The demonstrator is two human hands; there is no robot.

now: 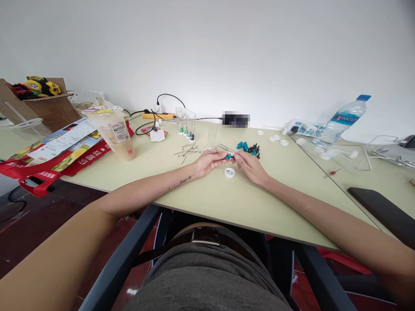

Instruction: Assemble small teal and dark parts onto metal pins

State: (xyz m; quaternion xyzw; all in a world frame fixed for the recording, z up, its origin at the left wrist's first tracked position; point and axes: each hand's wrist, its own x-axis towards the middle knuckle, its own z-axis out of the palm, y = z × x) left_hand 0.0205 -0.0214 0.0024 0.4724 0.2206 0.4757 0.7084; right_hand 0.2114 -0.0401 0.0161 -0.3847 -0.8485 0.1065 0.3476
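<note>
Fingers (pixel 223 157) of the left hand (pixel 209 162) and the right hand (pixel 248 166) are closing from both sides on a small blue part (pixel 228 156), which is sitting between the two hands just above the surface (pixel 207 194); its long axis cannot be told. Both hands are lying equally near it. A white cap (pixel 229 172) is resting just beneath, loose blue and black parts (pixel 248 148) just beyond, thin pins (pixel 188 151) to the left, and clear tubes (pixel 186 123) farther back.
</note>
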